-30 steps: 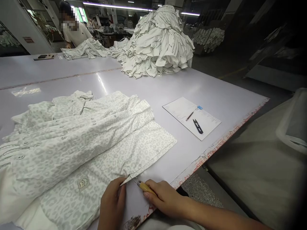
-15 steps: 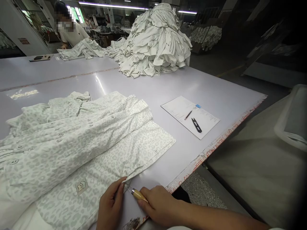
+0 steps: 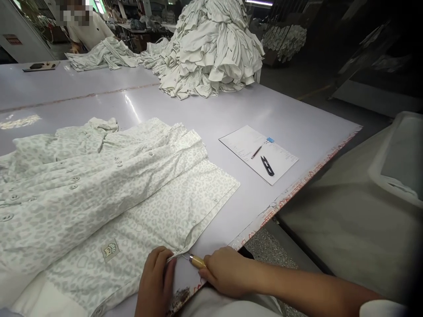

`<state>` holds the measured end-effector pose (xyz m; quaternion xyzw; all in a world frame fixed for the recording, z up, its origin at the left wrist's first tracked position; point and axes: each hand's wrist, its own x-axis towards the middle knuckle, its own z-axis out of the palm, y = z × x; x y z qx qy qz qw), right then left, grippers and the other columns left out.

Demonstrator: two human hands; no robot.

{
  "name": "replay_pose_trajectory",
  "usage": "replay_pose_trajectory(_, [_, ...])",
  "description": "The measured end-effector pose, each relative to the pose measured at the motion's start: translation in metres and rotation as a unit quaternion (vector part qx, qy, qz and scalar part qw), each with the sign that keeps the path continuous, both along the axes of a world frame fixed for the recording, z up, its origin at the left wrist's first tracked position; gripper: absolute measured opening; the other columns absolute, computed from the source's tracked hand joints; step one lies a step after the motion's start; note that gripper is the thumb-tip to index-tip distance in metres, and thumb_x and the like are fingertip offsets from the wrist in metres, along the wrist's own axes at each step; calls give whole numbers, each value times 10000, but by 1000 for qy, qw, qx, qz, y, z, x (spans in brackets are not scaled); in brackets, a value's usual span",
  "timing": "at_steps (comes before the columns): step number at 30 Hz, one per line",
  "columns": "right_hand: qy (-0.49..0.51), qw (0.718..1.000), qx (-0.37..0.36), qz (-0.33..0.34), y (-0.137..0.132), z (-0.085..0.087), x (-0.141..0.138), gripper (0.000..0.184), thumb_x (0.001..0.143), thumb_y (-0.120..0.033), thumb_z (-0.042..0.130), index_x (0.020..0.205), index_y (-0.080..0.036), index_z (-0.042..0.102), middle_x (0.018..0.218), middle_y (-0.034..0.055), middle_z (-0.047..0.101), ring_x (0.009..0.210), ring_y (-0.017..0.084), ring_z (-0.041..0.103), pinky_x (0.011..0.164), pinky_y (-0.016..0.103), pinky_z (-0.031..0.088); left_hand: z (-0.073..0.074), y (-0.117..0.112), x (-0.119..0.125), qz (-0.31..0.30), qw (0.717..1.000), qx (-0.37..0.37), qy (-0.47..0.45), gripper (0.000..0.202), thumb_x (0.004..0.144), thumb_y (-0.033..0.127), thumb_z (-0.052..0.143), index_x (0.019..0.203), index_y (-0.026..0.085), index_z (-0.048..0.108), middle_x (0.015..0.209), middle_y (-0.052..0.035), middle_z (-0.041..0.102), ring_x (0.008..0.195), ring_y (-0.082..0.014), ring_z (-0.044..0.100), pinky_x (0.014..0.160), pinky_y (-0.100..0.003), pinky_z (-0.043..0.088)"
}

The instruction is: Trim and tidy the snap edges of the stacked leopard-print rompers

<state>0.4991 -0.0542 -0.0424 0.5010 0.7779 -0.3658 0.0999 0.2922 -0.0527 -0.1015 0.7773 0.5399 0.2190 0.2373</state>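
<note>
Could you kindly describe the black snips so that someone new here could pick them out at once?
On the pale table, find the paper sheet right of the leopard-print garment. The black thread snips lie on it, below a pencil, the only black tool there.

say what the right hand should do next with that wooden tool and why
Probably work the wire tip of the wooden-handled tool in the right hand into the shirt corner, since it sits right at the corner the left hand pinches.

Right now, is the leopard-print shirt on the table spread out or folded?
Spread out: the leopard-print shirt lies flat on the table, its button strip showing, with a bunched far end.
</note>
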Motion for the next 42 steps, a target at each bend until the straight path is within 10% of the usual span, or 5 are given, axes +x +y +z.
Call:
replay_pose_trajectory(7, [34,999,20,-18,-11,3,3,437,892,-426,266,927,-142,597,741,106,660,640,238,602,538,292,341,13,47,17,132,976,-40,167,410,881,425,268,569,172,349,563,2,451,556,-126,418,550,-259,257])
replay_pose_trajectory(13, [141,981,91,-100,-8,-3,-2,379,900,-415,264,977,-154,528,841,75,639,699,203,576,593,284,350,29,55,26,85,963,-137,214,410,852,478,314,588,191,442,576,-2,536,546,-170,496,479,-253,249])
replay_pose_trajectory(19, [252,942,57,-213,-16,-14,32,322,913,-359,286,1162,-172,369,755,10,605,701,164,554,639,256,362,25,45,59,-27,990,114,75,286,866,325,383,1080,171,494,1079,-97,544,995,-244,493,827,-379,398])
replay_pose_trajectory(35, [103,957,49,-267,-7,-14,53,339,894,-428,311,898,-175,537,756,40,608,675,161,535,549,247,280,11,46,82,24,975,-162,-150,195,876,390,399,919,240,517,870,31,592,761,-133,547,683,-254,440])
replay_pose_trajectory(42, [24,988,-6,-152,18,-7,55,486,895,-460,236,901,-133,595,855,130,648,754,238,592,591,297,362,-9,26,68,-184,978,85,-50,249,874,141,385,1084,219,494,993,-19,581,963,-147,505,848,-269,417])
